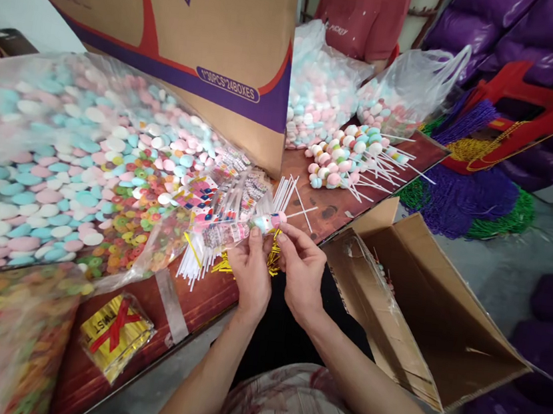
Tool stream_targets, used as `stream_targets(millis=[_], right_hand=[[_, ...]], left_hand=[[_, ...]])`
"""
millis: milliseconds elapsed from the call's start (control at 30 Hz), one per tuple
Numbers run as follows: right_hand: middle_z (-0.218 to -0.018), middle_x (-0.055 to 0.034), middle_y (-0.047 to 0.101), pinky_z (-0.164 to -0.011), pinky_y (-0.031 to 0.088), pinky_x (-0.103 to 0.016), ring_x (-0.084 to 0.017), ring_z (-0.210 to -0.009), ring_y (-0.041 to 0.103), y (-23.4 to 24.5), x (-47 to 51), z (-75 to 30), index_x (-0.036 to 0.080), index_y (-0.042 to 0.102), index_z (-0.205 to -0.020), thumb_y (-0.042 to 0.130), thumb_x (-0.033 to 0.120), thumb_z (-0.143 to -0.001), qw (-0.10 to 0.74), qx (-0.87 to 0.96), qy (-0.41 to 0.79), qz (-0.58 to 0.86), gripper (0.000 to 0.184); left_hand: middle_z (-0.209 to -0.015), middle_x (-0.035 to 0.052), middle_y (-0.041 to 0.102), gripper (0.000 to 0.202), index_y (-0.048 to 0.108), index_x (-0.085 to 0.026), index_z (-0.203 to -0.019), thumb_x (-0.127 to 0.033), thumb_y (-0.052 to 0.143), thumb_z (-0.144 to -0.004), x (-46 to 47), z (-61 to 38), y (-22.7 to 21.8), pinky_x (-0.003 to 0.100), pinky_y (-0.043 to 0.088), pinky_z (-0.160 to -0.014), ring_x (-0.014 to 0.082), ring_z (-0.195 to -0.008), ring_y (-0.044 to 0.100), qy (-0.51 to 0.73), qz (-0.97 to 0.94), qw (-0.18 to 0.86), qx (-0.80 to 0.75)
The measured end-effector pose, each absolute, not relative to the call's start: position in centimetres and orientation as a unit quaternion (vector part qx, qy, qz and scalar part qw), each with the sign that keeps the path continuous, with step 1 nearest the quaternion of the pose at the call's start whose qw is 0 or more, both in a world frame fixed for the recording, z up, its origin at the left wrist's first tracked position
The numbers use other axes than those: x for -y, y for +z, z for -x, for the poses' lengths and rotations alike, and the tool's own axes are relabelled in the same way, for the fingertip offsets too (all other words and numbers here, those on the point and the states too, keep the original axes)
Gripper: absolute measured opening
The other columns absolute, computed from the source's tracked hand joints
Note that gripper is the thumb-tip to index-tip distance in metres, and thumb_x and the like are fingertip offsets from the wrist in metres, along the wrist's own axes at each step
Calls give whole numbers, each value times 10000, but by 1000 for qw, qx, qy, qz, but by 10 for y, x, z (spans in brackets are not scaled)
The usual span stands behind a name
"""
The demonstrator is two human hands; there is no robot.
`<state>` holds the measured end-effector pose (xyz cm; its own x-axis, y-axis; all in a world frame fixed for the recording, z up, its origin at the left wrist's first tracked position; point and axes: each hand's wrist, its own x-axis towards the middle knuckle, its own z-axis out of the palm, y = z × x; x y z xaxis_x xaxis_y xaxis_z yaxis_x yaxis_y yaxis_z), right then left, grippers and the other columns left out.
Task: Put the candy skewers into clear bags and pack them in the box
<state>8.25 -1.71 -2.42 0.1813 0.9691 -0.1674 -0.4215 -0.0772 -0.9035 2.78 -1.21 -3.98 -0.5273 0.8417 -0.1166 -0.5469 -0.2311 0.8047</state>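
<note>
Near the table edge, my left hand point(252, 276) pinches a candy skewer point(267, 222) in a printed clear bag, thumb on top. My right hand point(305, 271) is closed at the skewer's pink end, where its white stick points away to the right; the exact grip of its fingertips is hidden. Gold twist ties point(223, 265) lie under and beside the hands. White sticks point(193, 265) are bunched left of them, and more white sticks point(284, 193) lie just beyond. Printed clear bags point(238, 192) are piled behind the skewer.
Left are a large bag of pastel candies point(45, 205), gummy rings point(126, 235) and a gold twist-tie pack point(117, 335). A tall carton point(201, 36) stands behind. Finished skewers point(348, 155) lie far right. An open cardboard box point(424, 319) is at my right; a person point(359, 22) sits opposite.
</note>
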Motion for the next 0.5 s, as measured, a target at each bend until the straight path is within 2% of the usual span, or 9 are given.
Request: stream_targets(millis=[100, 167, 267, 367, 500], right_hand=[[-553, 71, 511, -447, 264, -214, -59, -461, 331, -16, 17, -75, 181, 732, -956, 740, 271, -725, 608, 203, 635, 431, 248], [-496, 93, 438, -441, 229, -210, -55, -447, 293, -11, 16, -72, 174, 720, -945, 746, 270, -705, 602, 167, 666, 409, 260], [-496, 98, 420, -436, 220, -210, -53, -447, 284, -5, 13, -69, 175, 696, -886, 758, 283, -692, 608, 165, 665, 401, 230], [-567, 83, 480, -435, 230, -208, -47, -458, 302, -2, 9, -68, 183, 637, -781, 774, 295, -687, 629, 198, 632, 407, 200], [-675, 48, 548, -489, 339, -218, -68, -527, 408, -6, 5, -67, 180, 591, -736, 745, 284, -727, 635, 274, 571, 443, 186]], left_hand=[[-902, 56, 716, 276, 642, -169, -954, -416, 682, -838, 17, -28, -45, 300, 547, -791, 178, -863, 696, 746, -226, 388, -493], [-852, 59, 710, 292, 657, -154, -891, -444, 659, -848, 19, -27, -47, 283, 542, -735, 179, -823, 690, 721, -248, 354, -542], [-794, 50, 695, 300, 663, -154, -825, -454, 665, -836, 20, -25, -47, 282, 533, -696, 179, -766, 677, 706, -271, 307, -578], [-798, 44, 692, 257, 668, -166, -842, -420, 693, -819, 18, -24, -46, 305, 530, -790, 196, -836, 679, 722, -300, 255, -569], [-885, 64, 697, 267, 676, -158, -886, -422, 633, -869, 16, -23, -48, 335, 518, -850, 202, -888, 675, 724, -318, 231, -567]])
